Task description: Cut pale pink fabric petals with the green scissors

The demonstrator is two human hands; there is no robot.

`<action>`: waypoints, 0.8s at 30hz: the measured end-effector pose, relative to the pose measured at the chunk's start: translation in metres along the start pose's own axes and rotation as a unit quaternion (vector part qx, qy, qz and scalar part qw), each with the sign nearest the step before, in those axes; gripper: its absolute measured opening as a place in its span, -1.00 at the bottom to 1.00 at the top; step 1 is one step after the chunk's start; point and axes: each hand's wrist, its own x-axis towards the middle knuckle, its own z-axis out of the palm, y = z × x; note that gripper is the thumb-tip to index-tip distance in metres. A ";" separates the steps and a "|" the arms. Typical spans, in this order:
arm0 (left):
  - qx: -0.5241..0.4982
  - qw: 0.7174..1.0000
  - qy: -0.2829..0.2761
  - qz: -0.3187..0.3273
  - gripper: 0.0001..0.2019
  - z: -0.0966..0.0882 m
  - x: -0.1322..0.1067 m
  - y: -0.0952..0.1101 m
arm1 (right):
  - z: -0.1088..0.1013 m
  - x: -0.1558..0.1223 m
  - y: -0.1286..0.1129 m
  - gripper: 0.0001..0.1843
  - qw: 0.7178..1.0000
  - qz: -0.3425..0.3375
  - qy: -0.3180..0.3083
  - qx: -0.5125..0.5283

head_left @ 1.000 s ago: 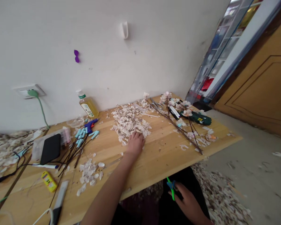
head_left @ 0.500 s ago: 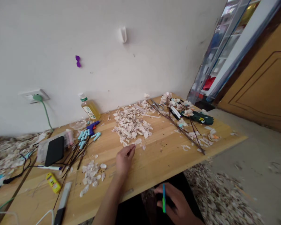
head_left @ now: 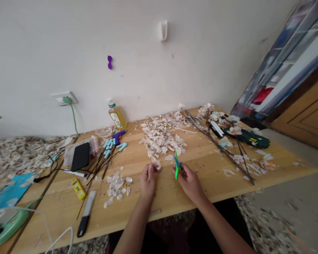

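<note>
Pinches a pale flake (head_left: 157, 165) between thumb and forefinger of the left grip (head_left: 147, 179), nearly closed, heel down on the smooth, light wooden counter (head_left: 201, 190). Clasps a slim green and blue tool (head_left: 177, 165) of glossy plastic in the right grip (head_left: 190, 180), fingers curled shut round its lower end, tip upright and just beside the flake, both near the front middle of the counter. Just behind, a ragged heap of flakes (head_left: 161, 137), thin, chalky, cream and pinkish, spreading toward the wall. Left of the left grip, a smaller scatter of flakes (head_left: 116, 184). Further left, a fan of thin dark stems (head_left: 102, 163) tipped with light blue tubes (head_left: 108, 144), beside a blue glue gun (head_left: 118, 134) and a clear bottle (head_left: 117, 117) of yellow liquid. Also a flat black slab (head_left: 80, 156) propped on a clear box, a white marker (head_left: 75, 173), a small yellow box (head_left: 78, 188) and a long grey and black knife (head_left: 86, 213) near the front edge. To the right, well apart from the grips, long brown branches (head_left: 222, 146) with pale flowers, crossing a dark green case (head_left: 250, 138). On the matt white wall, a socket (head_left: 64, 98) with a green plug and a white hook (head_left: 163, 30). Between grips and heap, only bare wood and a few stray flakes.
</note>
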 end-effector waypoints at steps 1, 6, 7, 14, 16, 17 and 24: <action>0.009 1.000 0.000 0.003 -0.58 0.000 0.000 0.001 | 0.001 0.000 0.001 -0.62 1.000 0.012 0.000 0.013; 0.063 0.998 0.000 -0.014 -0.65 0.000 0.002 0.005 | 0.003 0.005 0.001 -0.61 0.998 0.043 0.018 0.042; 0.060 0.998 0.002 -0.019 -0.67 0.001 0.002 0.006 | 0.003 0.005 0.001 -0.61 0.998 0.042 0.017 0.034; 0.001 0.999 0.010 -0.041 -0.74 0.002 0.006 0.004 | -0.002 -0.001 -0.006 -0.72 1.000 0.020 -0.023 0.003; -0.006 0.998 0.005 -0.055 -0.75 0.002 0.007 0.002 | -0.003 -0.001 -0.008 -0.72 0.999 0.010 -0.026 -0.018; -0.012 0.998 0.004 -0.063 -0.74 0.002 0.008 0.000 | -0.004 -0.001 -0.009 -0.72 0.999 0.005 -0.027 -0.025; -0.100 0.991 0.018 -0.093 -0.67 0.001 0.009 -0.009 | -0.004 -0.001 -0.003 -0.73 0.999 0.003 -0.034 -0.037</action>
